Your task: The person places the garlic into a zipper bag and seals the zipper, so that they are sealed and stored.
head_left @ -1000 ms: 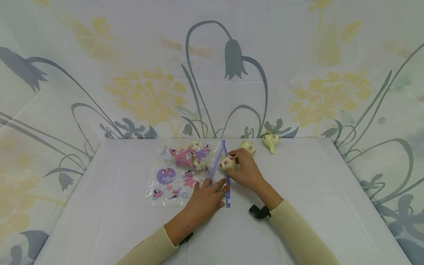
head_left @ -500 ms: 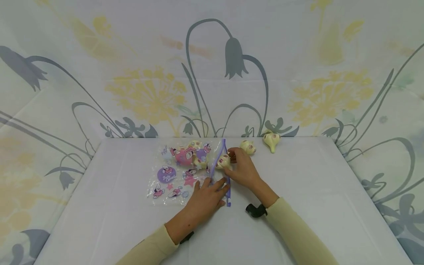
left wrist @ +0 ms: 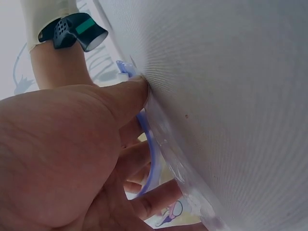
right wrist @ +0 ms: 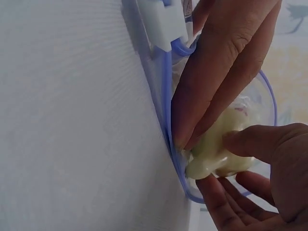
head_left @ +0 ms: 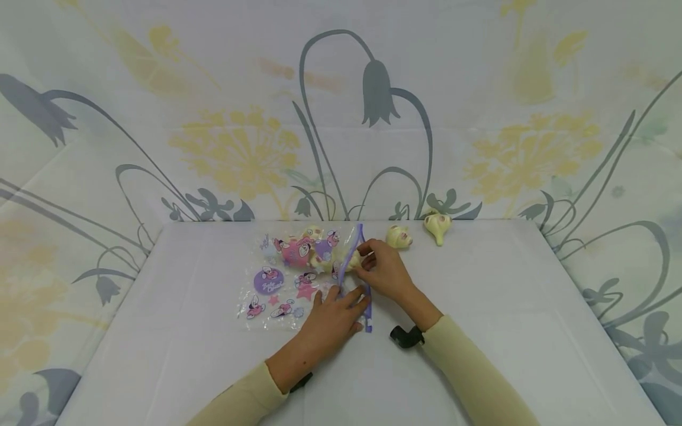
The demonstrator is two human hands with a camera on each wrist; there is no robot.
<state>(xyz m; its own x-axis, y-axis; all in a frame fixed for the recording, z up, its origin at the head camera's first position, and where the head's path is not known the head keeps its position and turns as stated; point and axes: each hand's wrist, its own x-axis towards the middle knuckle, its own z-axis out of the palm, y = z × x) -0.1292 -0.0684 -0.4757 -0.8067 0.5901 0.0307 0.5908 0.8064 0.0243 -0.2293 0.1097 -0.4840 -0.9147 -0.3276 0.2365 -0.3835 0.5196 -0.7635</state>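
A clear zip bag (head_left: 268, 281) printed with pink and purple cartoon figures lies flat, its purple-edged mouth parted toward the right. My left hand (head_left: 327, 322) rests on the bag near the mouth, fingers spread and fairly straight. At the opening, my right hand (head_left: 388, 272) holds a pale garlic bulb (right wrist: 219, 144) between thumb and fingers, with the bulb inside the purple rim. Through the film show other garlic bulbs (head_left: 313, 233), partly hidden by the print. The white zip slider (right wrist: 163, 24) sits at the near end of the mouth.
Two more garlic bulbs lie at the back of the white table (head_left: 479, 355): one bulb (head_left: 399, 236) just beyond my right hand, another bulb (head_left: 438, 227) farther right. A flower-patterned cloth (head_left: 341, 148) rises behind the table. A dark camera (head_left: 407, 337) hangs at my right wrist.
My right hand has moved left, carrying the garlic bulb from the bag's mouth to inside it. The left hand has stayed in place on the bag.
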